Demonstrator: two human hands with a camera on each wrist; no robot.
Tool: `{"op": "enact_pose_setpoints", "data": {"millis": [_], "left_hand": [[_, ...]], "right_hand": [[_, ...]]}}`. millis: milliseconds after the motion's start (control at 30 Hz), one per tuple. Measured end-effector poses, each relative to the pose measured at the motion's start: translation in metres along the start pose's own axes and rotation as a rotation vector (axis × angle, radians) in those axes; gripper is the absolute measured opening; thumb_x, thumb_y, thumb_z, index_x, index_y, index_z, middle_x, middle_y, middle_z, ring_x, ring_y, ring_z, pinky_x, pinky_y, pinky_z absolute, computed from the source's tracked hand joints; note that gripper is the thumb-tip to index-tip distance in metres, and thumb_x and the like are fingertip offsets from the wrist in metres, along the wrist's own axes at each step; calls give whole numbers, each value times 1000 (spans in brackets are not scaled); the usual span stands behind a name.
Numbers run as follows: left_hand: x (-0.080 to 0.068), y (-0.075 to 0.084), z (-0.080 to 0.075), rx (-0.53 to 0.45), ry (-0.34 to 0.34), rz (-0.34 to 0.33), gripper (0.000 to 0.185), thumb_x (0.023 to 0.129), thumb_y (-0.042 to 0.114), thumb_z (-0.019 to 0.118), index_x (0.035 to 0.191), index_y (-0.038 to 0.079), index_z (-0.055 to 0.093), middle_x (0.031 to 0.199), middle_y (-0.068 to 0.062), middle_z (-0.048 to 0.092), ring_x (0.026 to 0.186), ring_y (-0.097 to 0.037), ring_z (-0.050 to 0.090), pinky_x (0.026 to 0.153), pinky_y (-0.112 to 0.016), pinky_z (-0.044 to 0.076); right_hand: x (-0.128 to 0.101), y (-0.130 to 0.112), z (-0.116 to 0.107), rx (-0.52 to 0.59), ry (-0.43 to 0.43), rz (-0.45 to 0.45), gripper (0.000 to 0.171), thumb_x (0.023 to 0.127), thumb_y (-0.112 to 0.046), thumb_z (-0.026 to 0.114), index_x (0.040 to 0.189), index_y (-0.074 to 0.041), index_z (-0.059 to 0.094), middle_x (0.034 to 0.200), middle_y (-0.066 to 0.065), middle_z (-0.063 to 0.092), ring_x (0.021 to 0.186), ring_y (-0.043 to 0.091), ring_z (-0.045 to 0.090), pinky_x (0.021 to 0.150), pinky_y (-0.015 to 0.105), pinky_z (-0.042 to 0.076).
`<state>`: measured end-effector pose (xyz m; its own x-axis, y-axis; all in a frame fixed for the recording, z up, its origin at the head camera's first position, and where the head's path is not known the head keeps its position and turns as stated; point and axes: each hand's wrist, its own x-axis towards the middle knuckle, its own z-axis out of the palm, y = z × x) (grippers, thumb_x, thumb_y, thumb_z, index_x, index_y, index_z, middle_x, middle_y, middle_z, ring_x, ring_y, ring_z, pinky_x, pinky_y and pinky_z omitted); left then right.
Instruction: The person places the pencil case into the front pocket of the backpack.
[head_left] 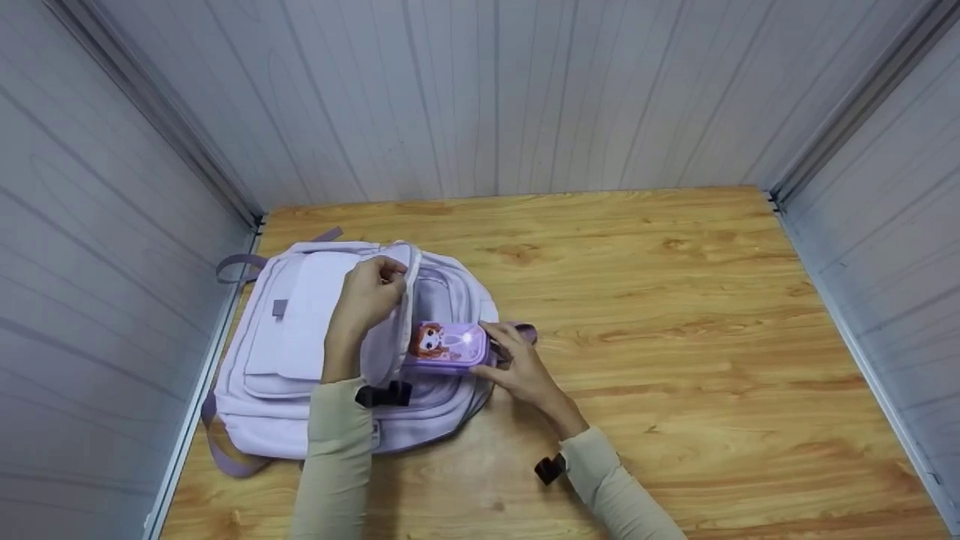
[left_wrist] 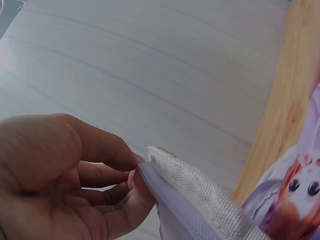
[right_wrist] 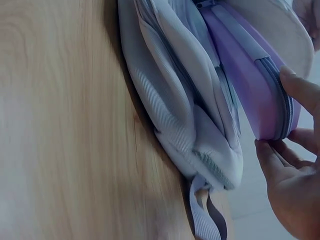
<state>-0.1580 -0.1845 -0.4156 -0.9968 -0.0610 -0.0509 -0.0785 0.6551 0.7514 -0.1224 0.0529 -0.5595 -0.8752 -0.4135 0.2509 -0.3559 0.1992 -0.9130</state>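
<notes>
A light purple backpack point(head_left: 300, 337) lies on its back at the left of the table, its front pocket flap lifted. My left hand point(head_left: 371, 292) pinches the white-trimmed edge point(left_wrist: 200, 195) of that flap between thumb and fingers. A purple zippered pencil case point(head_left: 457, 346) with a cartoon girl on its lid sits partly inside the pocket opening. My right hand point(head_left: 521, 367) grips its outer end, thumb on one side and fingers on the other, as the right wrist view shows. The case's inner end is hidden under the flap.
Wooden table point(head_left: 675, 360) extends to the right of the backpack. Pale panel walls point(head_left: 487, 97) stand at the back and both sides. Backpack straps point(head_left: 232, 457) stick out at the left, and a top loop point(head_left: 527, 332) lies beyond the right hand.
</notes>
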Motion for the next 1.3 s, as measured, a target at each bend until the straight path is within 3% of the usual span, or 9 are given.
{"op": "enact_pose_setpoints", "data": {"millis": [233,567,767,1033,1300], "left_hand": [[-1,0,1,-34,-1,-18,27,85,6,50,106,-1,65,87,-8,59,69,-14,53,60,-25,43],[0,0,2,-85,-3,-23,27,86,6,51,107,-2,65,88,-8,58,70,-13,53,57,-20,43],[0,-1,-2,-91,-8,-28,27,86,6,51,107,-2,65,89,-8,57,73,-14,52,58,-21,42],[-1,-2,-3,-108,-17,-42,27,86,7,52,108,-1,64,91,-8,57,75,-16,52,58,-21,43],[-2,-3,-3,-112,-2,-37,27,85,6,52,107,-1,65,89,-8,57,75,-15,51,60,-21,42]], "right_hand": [[9,7,18,-31,-3,7,73,77,-28,77,139,-4,47,132,12,50,124,25,48,108,38,36],[14,3,44,-95,36,-45,73,76,-33,78,136,-4,49,129,11,52,121,21,50,105,34,39],[12,2,40,-43,-16,-45,70,78,-23,78,137,-1,47,133,13,50,124,27,48,107,39,37],[7,-16,27,201,-50,-91,54,81,7,67,128,19,45,124,35,47,118,47,49,98,51,43],[8,-30,34,191,-42,-106,51,80,7,68,125,20,47,120,35,49,114,46,53,95,50,46]]}}
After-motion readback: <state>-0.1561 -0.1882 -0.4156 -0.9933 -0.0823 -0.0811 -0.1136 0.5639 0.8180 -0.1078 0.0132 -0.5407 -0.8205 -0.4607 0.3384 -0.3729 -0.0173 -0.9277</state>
